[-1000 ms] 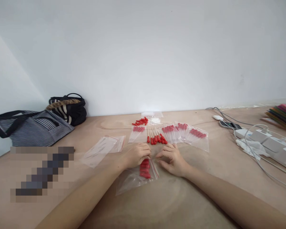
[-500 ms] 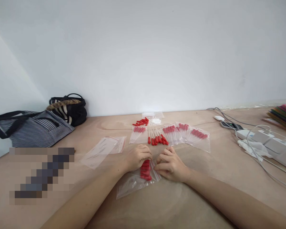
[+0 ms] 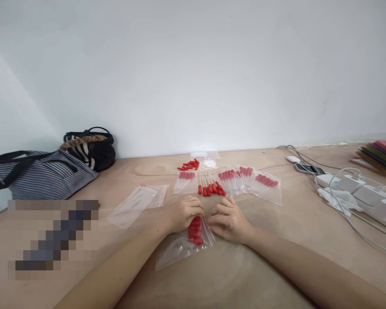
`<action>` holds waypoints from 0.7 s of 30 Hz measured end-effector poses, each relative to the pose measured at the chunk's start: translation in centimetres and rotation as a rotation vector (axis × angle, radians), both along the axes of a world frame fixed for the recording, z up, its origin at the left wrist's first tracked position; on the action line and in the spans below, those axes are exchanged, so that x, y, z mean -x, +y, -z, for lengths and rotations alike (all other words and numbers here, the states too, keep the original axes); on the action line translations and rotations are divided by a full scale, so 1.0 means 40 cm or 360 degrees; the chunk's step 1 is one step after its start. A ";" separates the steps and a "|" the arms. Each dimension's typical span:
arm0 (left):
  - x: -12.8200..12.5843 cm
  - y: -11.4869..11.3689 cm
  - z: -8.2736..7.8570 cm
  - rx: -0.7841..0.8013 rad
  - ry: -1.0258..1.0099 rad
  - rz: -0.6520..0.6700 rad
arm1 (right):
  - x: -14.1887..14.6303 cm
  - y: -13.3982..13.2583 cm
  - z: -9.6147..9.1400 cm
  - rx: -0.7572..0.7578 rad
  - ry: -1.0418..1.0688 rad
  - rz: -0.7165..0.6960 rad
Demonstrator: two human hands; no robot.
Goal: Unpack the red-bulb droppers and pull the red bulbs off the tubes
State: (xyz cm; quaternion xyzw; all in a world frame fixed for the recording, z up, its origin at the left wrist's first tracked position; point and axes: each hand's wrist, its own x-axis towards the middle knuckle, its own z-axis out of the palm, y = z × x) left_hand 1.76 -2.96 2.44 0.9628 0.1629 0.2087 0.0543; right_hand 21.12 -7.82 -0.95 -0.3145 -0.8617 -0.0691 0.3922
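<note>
A clear zip-lock bag [image 3: 172, 253] lies at the front of the table, with several red-tipped sticks [image 3: 195, 231] inside it. My left hand [image 3: 187, 213] rests over the bag's upper part with its fingers curled closed on the plastic. Beside it, my right hand [image 3: 229, 221] pinches the bag's edge near the red-lined seal. Beyond my hands is a loose group of red-headed white sticks [image 3: 210, 186]. Filled bags flank them: one bag [image 3: 185, 182] on the left, others such as this bag [image 3: 265, 186] on the right.
Flat zip-lock bags [image 3: 133, 206] lie left of my hands. Behind are small red pieces [image 3: 189, 165]. A striped bag [image 3: 51, 174] and a black bag [image 3: 101, 150] stand far left. On the right are a power strip [image 3: 369, 201] with cables, a dark device [image 3: 309, 169] and coloured sheets [image 3: 379, 156].
The whole view has shifted slightly. Both hands stay at the bag in nearly the same pose, and the red-tipped sticks remain inside it.
</note>
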 end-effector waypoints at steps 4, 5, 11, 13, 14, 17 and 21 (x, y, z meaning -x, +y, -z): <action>0.001 0.003 0.007 -0.0009 -0.0033 0.0029 | -0.001 0.003 0.002 0.0033 -0.0005 0.0023; 0.001 0.004 0.009 -0.0011 -0.0051 0.0039 | -0.001 0.004 0.002 0.0018 -0.0004 0.0012; 0.000 0.004 0.011 -0.0009 -0.0122 0.0075 | 0.000 0.006 0.002 -0.0092 0.0071 -0.0089; -0.001 0.004 0.011 -0.0004 -0.0118 0.0066 | 0.000 0.006 0.002 -0.0097 0.0077 -0.0094; -0.002 0.003 0.011 0.0000 -0.0114 0.0061 | 0.000 0.006 0.002 -0.0096 0.0074 -0.0094; -0.004 0.002 0.010 0.0013 -0.0093 0.0057 | 0.000 0.005 -0.002 -0.0103 0.0007 -0.0114; -0.004 0.005 0.004 0.0010 -0.0051 0.0071 | 0.004 0.007 -0.008 -0.0221 -0.0104 -0.0168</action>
